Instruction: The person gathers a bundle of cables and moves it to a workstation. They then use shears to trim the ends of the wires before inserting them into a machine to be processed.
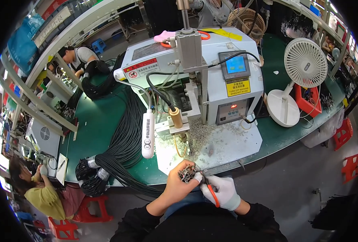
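Observation:
Both of my hands meet just in front of the bench's near edge. My left hand (177, 185), with a white covering on its thumb, is closed around a bunch of small metal parts (186, 174) that look like connector ends. My right hand (226, 194) wears a white glove and grips pliers with orange-red handles (213, 197). The jaws of the pliers point at the bunch beside my left thumb; whether they bite on a part I cannot tell. Ahead stands a white bench machine (235, 44) with a vertical metal head, and grey scraps litter its base plate (235, 141).
A thick bundle of black cables (124, 133) runs along the green bench (86, 125) on the left. A white lamp or blower tube (148, 135) hangs near my left hand. On the right are a white fan (286, 105) and a red bin (311, 105). Other people sit at the left.

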`<state>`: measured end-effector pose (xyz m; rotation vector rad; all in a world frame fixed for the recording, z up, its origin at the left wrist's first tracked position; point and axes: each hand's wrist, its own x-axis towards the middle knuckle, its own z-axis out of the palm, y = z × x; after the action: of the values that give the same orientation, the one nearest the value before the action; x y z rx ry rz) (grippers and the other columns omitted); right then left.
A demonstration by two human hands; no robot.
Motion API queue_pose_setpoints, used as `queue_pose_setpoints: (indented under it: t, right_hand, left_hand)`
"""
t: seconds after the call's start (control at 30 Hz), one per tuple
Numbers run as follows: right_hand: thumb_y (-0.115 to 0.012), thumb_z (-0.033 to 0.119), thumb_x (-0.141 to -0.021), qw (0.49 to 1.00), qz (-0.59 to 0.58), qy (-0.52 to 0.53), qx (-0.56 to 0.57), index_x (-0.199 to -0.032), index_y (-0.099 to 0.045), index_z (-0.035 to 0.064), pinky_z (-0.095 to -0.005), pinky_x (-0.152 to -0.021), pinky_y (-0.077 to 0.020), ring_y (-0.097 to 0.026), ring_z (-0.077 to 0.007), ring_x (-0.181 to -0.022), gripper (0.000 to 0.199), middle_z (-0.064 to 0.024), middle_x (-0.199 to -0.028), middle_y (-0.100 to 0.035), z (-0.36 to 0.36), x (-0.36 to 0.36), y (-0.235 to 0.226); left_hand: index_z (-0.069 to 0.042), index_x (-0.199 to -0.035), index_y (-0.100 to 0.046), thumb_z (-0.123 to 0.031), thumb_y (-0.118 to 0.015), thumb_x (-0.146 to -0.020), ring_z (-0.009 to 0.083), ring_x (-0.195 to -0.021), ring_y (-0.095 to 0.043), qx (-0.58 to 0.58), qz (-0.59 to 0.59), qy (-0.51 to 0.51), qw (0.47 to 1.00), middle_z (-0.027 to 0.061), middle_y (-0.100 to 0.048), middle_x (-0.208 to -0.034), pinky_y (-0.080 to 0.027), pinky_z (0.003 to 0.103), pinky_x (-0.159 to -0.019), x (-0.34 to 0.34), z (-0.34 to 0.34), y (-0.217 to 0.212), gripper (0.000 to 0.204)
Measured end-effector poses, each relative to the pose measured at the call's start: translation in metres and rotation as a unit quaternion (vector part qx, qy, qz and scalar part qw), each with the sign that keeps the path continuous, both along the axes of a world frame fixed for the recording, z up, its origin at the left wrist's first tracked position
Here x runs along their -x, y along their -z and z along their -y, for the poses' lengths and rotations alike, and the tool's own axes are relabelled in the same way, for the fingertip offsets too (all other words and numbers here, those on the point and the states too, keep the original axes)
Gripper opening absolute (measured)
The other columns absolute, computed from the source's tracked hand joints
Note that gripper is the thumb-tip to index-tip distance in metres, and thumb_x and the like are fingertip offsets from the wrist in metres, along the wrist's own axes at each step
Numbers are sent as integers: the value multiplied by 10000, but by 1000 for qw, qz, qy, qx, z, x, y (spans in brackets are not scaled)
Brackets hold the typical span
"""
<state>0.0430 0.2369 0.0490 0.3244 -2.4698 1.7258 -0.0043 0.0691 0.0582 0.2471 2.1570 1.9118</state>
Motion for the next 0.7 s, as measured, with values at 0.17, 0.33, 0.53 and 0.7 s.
queue_pose_setpoints:
  t: [0.17, 0.33, 0.53, 0.7]
  right_hand:
    - [-688, 128, -794, 998, 41, 5, 36, -871, -651, 18, -258, -466, -431, -528, -128, -450, 140, -72, -570, -544, 2, 0, 6]
    - [-629, 113, -850, 992, 110, -17, 58, -886, -642, -2, -234, -472, -453, -563, -72, -486, 121, -23, -590, -595, 3, -1, 13]
    - [-617, 124, -863, 994, 102, -7, 45, -896, -633, -12, -232, -472, -460, -572, -72, -486, 142, -18, -595, -599, 3, -1, 11]
    - [-612, 128, -866, 994, 100, -8, 46, -898, -629, -19, -234, -473, -462, -576, -74, -488, 151, -22, -595, -600, 2, 1, 10]
  left_hand:
    - [-3, -922, -575, 27, -649, -805, 35, -753, -545, -28, -31, -1, 999, 2, -614, -825, -446, 201, -660, -2, -2, 2, 142]
    - [6, -950, -581, 47, -642, -803, 34, -756, -553, -31, -61, 1, 998, 3, -621, -832, -450, 198, -662, -5, -4, 0, 164]
    - [8, -959, -574, 42, -651, -794, 33, -726, -547, -7, -92, 16, 996, 5, -622, -819, -446, 197, -634, -5, -3, 4, 185]
    - [9, -972, -567, 38, -661, -778, 35, -696, -541, 11, -141, -9, 990, 13, -622, -797, -441, 197, -606, -7, -5, 10, 219]
